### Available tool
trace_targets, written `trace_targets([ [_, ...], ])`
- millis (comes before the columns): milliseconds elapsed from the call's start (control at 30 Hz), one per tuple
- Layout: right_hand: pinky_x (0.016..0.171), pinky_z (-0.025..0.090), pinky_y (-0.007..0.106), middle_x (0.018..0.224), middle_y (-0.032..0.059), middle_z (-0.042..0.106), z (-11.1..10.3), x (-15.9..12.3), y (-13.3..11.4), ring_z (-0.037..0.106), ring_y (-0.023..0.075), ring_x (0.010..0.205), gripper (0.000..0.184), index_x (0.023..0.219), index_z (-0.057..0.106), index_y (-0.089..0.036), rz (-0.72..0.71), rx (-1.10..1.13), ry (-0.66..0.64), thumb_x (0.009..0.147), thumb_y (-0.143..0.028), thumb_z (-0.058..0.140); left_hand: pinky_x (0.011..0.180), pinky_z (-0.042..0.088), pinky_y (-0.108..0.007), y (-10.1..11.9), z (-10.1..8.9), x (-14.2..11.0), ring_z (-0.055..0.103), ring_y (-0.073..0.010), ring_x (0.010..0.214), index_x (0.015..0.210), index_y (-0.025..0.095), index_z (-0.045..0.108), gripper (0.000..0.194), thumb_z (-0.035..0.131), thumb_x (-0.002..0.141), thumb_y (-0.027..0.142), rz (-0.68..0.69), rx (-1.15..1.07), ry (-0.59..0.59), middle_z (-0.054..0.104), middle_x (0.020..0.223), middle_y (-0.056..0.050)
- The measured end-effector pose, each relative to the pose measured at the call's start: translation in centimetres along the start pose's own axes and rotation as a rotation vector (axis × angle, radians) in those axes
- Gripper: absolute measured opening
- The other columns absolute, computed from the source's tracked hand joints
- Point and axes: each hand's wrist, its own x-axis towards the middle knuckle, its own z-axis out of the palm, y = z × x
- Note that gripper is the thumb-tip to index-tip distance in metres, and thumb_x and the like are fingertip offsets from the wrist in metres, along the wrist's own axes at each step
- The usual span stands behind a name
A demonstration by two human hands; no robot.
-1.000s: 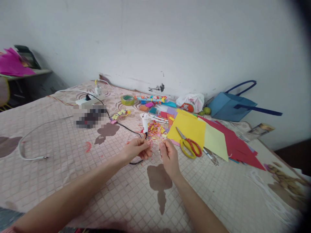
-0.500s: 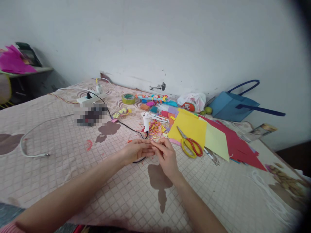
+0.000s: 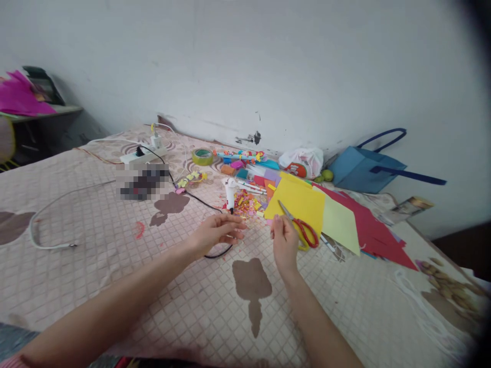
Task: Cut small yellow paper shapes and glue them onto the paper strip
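Note:
My left hand (image 3: 219,234) hovers over the table with its fingers apart, and nothing shows in it. Just beyond it stands a white glue gun (image 3: 230,194), its black cord passing behind the hand. My right hand (image 3: 285,240) is closed, thumb against the fingers; whatever it may hold is hidden or too small to make out. Scissors (image 3: 303,230) with red and yellow handles lie right beside that hand, their blades on a yellow sheet (image 3: 303,197). Small colourful paper scraps (image 3: 247,202) are heaped near the glue gun.
Several paper sheets, one of them red (image 3: 368,230), spread to the right. A blue bag (image 3: 368,168) and a white plastic bag (image 3: 303,161) stand by the wall. A roll of tape (image 3: 202,156) and a power strip (image 3: 143,155) sit at the back left. White string (image 3: 422,312) lies front right.
My hands were together at the fingertips and are now apart. The right hand has moved right, next to the scissors, and closed. My left hand stays nearly in place with fingers spread.

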Motion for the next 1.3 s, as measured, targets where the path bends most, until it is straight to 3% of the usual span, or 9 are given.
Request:
trace_targets([
  [133, 0.066, 0.038, 0.027, 0.069, -0.0009, 0.049, 0.8, -0.3, 0.3, 0.047, 0.0148, 0.068, 0.024, 0.064, 0.054, -0.02, 0.03, 0.158, -0.131, 0.085, -0.031, 0.051, 0.056, 0.046, -0.019, -0.4, 0.1, 0.3, 0.06, -0.0073, 0.059, 0.089, 0.012, 0.063, 0.027, 0.07, 0.07, 0.03, 0.026, 0.005, 0.048, 0.069, 0.084, -0.006],
  [333, 0.088, 0.04, 0.035, 0.097, 0.0058, 0.059, 2.9, -2.0, -0.4, 0.052, 0.0198, 0.098, 0.024, 0.072, 0.065, -0.021, 0.06, 0.263, -0.249, 0.086, -0.032, 0.049, 0.056, 0.045, -0.016, -1.8, 0.7, 0.1, 0.057, -0.0054, 0.058, 0.08, 0.008, 0.067, 0.024, 0.069, 0.072, 0.031, -0.141, -0.194, -0.13, 0.068, 0.081, -0.008],
  [533, 0.091, 0.04, 0.038, 0.096, 0.0064, 0.063, 3.3, -2.7, -1.2, 0.053, 0.0213, 0.098, 0.026, 0.085, 0.069, -0.024, 0.019, 0.254, -0.292, 0.087, -0.037, 0.047, 0.046, 0.04, -0.012, -2.4, 0.9, 0.3, 0.048, -0.0015, 0.046, 0.069, 0.01, 0.064, 0.015, 0.069, 0.072, 0.023, -0.121, -0.238, -0.01, 0.061, 0.062, -0.001],
  [733, 0.081, 0.046, 0.037, 0.104, 0.0063, 0.064, 3.3, -2.0, -0.8, 0.058, 0.0211, 0.096, 0.043, 0.096, 0.067, -0.025, 0.448, 0.81, -0.343, 0.086, -0.055, 0.039, 0.043, 0.034, -0.014, -1.6, 0.5, 0.5, 0.047, -0.0028, 0.043, 0.066, 0.012, 0.058, 0.025, 0.07, 0.069, 0.033, 0.062, -0.054, 0.083, 0.058, 0.056, 0.002],
  [833, 0.078, 0.048, 0.034, 0.102, 0.007, 0.065, 2.1, -0.7, -0.2, 0.059, 0.0199, 0.092, 0.042, 0.094, 0.066, -0.023, 0.557, 0.905, -0.302, 0.083, -0.056, 0.044, 0.039, 0.029, -0.015, -1.2, 0.2, 0.5, 0.041, -0.0025, 0.038, 0.063, 0.013, 0.055, 0.031, 0.061, 0.075, 0.041, 0.113, 0.032, 0.163, 0.053, 0.05, 0.005],
  [1000, 0.068, 0.048, 0.03, 0.088, 0.005, 0.065, -0.8, 1.5, 0.5, 0.06, 0.0161, 0.076, 0.027, 0.087, 0.065, -0.02, 0.359, 0.726, -0.012, 0.079, -0.045, 0.057, 0.032, 0.021, -0.015, -0.8, 0.0, 0.5, 0.031, -0.0017, 0.03, 0.058, 0.012, 0.053, 0.036, 0.054, 0.08, 0.041, 0.06, 0.024, 0.174, 0.037, 0.038, 0.008],
  [1100, 0.066, 0.046, 0.028, 0.084, 0.0024, 0.062, -1.4, 1.7, 0.5, 0.058, 0.013, 0.068, 0.017, 0.087, 0.061, -0.02, 0.219, 0.486, 0.169, 0.08, -0.036, 0.058, 0.043, 0.038, -0.014, -0.8, -0.1, 0.4, 0.051, -0.0039, 0.043, 0.074, 0.01, 0.063, 0.022, 0.06, 0.078, 0.032, 0.011, 0.002, 0.131, 0.059, 0.054, 0.001],
  [1167, 0.068, 0.046, 0.029, 0.084, 0.0026, 0.062, -1.0, 1.1, 0.1, 0.057, 0.014, 0.071, 0.015, 0.089, 0.06, -0.02, 0.132, 0.326, 0.121, 0.081, -0.032, 0.058, 0.058, 0.049, -0.018, -0.9, -0.2, 0.4, 0.063, -0.0093, 0.063, 0.086, 0.01, 0.065, 0.018, 0.065, 0.074, 0.024, -0.049, -0.041, 0.089, 0.068, 0.077, -0.006],
  [1300, 0.082, 0.044, 0.037, 0.099, 0.006, 0.058, 0.9, -0.8, -1.1, 0.053, 0.0209, 0.097, 0.015, 0.094, 0.062, -0.022, -0.144, 0.083, -0.212, 0.08, -0.024, 0.056, 0.074, 0.052, -0.025, -1.1, -0.2, 0.2, 0.066, -0.0154, 0.081, 0.098, 0.012, 0.062, 0.028, 0.068, 0.072, 0.019, -0.088, -0.088, 0.058, 0.069, 0.097, -0.01],
])
